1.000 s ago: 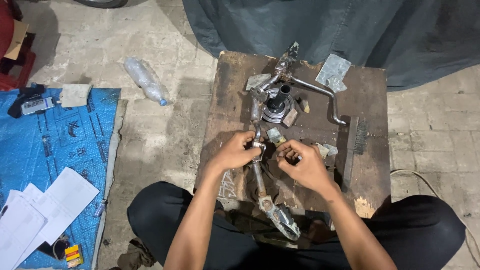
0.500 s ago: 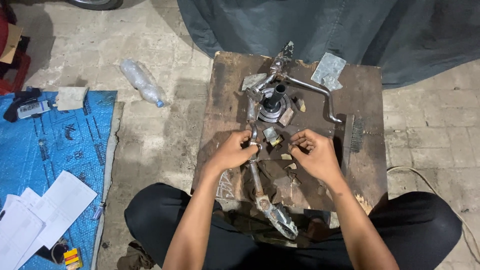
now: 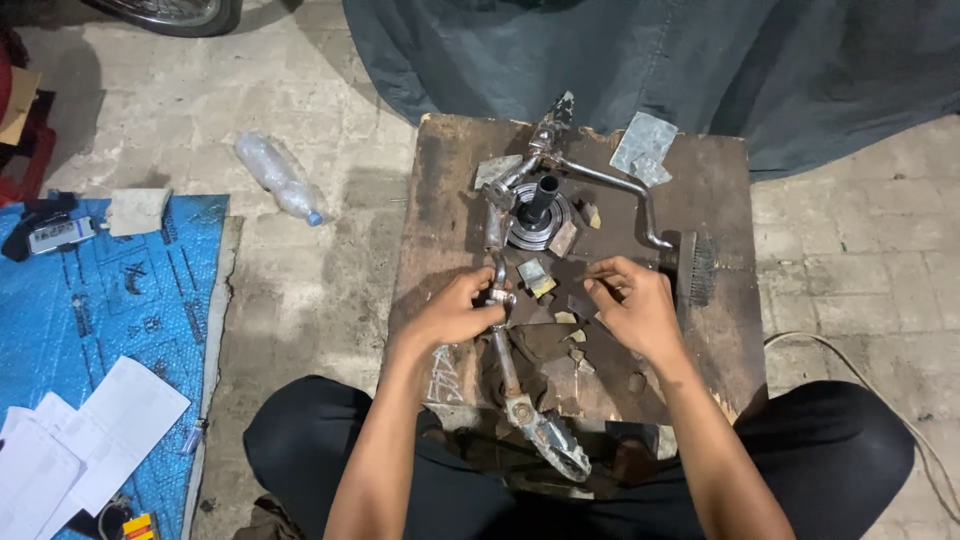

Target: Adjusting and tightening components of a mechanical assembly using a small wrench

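Left hand [image 3: 455, 310] fingers curled tight around one metal lever [image 3: 505, 365] near wooden board [image 3: 440, 200] centre; right hand [image 3: 635, 305] fingers narrowly pinched on small dark piece, beside one wire brush [image 3: 697, 268] at right edge; one round hub [image 3: 537, 215] toward far edge.

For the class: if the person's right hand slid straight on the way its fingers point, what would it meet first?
The right hand points left across the board. Probably the small pale metal piece, then the left hand on the metal lever; height is hard to judge.
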